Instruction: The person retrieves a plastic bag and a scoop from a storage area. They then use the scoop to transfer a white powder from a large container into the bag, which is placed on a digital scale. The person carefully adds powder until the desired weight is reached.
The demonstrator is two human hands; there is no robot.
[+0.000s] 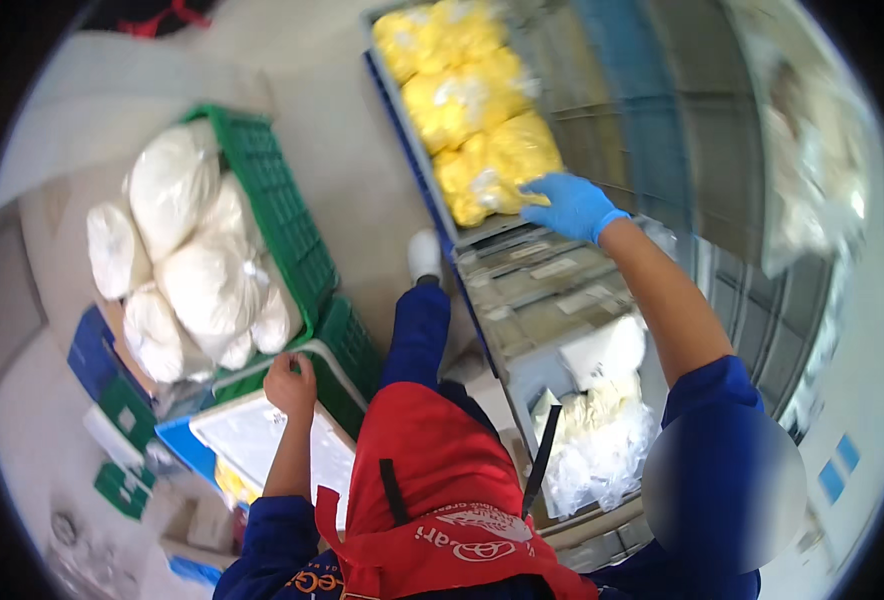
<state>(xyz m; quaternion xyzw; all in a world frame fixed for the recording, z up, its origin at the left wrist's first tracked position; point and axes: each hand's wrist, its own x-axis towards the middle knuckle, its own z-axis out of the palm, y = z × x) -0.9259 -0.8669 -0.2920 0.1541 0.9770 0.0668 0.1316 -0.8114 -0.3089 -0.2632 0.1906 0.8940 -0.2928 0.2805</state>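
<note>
My right hand point(571, 206), in a blue glove, reaches to the near corner of several yellow plastic-wrapped bags point(479, 112). Its fingers and thumb are apart at the edge of the nearest bag; whether they touch it is not clear. The bags fill a grey plastic crate point(404, 124). My bare left hand point(290, 386) hangs with bent fingers by the near edge of a green plastic crate point(277, 202). Large clear bags of white material point(206, 289) are heaped in and over that crate. Whether the left fingers touch anything cannot be made out.
Nearer me on the right, a grey crate holds white and cream plastic bags point(599, 435). Stacked grey crates point(734, 285) line the right side. A white foam lid point(262, 442) lies below my left hand. My shoe point(424, 255) is on the floor between the crates.
</note>
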